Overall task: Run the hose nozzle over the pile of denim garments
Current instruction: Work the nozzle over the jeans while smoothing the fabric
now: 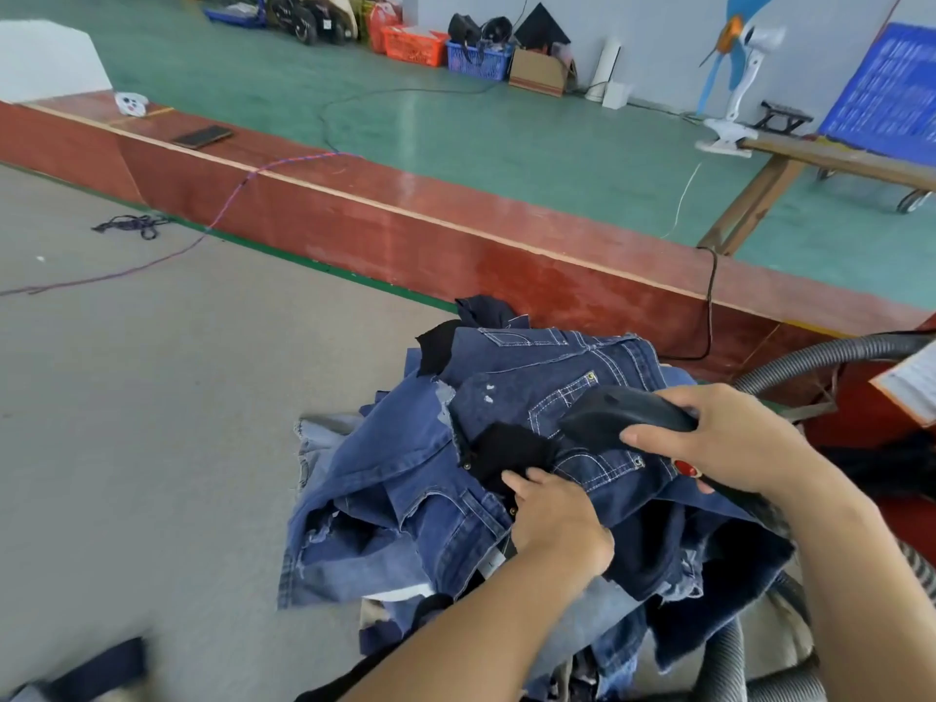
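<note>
Nozzle [615, 417] atop denim pile [456, 478]

My black hose nozzle [623, 415] lies tilted on top of the heaped dark-blue denim garments [430, 478], piled near the desk's [152, 397] far edge.

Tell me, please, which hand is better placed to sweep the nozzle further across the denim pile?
The right hand, probably: it already grips the black nozzle lying on top of the denim pile. The left hand is busy gripping the fabric nearer the person, apparently holding it in place.
</note>
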Demonstrator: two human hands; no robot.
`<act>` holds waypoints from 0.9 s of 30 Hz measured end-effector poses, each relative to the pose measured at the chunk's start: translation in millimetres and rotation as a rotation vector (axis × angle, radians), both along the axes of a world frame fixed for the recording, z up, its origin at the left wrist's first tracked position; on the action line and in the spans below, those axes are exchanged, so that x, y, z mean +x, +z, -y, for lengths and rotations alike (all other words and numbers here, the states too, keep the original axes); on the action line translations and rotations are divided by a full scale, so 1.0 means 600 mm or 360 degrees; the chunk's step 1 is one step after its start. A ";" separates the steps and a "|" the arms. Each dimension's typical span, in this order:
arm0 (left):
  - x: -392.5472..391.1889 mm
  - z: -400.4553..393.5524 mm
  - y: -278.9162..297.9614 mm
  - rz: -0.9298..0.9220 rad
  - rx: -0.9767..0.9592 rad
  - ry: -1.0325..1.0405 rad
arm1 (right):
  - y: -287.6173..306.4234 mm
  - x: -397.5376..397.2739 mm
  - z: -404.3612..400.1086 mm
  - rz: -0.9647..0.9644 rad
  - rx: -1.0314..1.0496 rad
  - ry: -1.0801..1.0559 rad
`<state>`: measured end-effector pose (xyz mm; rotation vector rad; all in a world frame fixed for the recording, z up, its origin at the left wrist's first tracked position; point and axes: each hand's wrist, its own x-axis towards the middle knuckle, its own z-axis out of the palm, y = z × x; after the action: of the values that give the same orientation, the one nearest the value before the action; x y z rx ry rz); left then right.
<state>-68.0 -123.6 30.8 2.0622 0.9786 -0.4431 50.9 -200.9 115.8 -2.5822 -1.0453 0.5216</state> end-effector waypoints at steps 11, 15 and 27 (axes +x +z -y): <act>-0.012 0.012 -0.025 -0.0282 0.0155 -0.0383 | 0.005 -0.020 -0.007 0.0017 -0.0105 0.0076; -0.012 0.017 -0.027 -0.0324 0.0205 -0.0445 | -0.012 -0.025 -0.021 0.0193 -0.0276 0.0133; -0.004 0.022 -0.044 -0.0296 0.0279 -0.0441 | -0.047 -0.026 -0.041 0.0524 -0.0378 0.0213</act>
<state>-70.1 -136.7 4.1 2.3608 0.8646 -0.7265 35.1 -176.5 87.7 -2.8902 -1.3417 0.2678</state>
